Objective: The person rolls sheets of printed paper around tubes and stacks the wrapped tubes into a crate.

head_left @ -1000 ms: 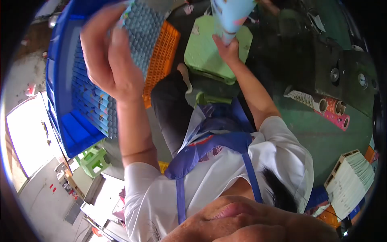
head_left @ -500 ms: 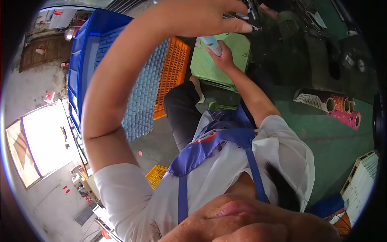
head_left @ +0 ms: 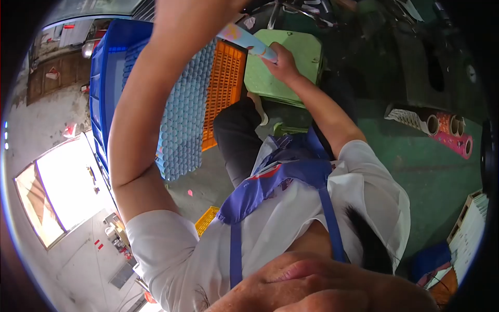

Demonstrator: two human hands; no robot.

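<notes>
Closed round the narrow end of a light blue patterned paper tube [head_left: 248, 42] is my right hand [head_left: 283, 62], in front of a green stool [head_left: 299, 49]. The tube slants up to the left, its other end close to my left hand [head_left: 195, 15]. My left hand is raised at the top edge; its fingers are out of frame, so its grip is not visible. Behind my left forearm, many light blue tubes [head_left: 183, 119] lie stacked with their round ends showing, in a blue crate [head_left: 108, 78].
An orange basket [head_left: 224, 88] stands beside the stacked tubes. Dark machinery [head_left: 416, 62] fills the upper right. Patterned rolls [head_left: 452, 136] lie at the right. A yellow basket [head_left: 206, 220] is on the floor near my left side, and a pallet of white sheets [head_left: 470, 229] stands lower right.
My left hand has moved left and up from above the stool, its fingers leaving the frame. More of the tube's length now shows, slanting left from my right hand, which still grips it.
</notes>
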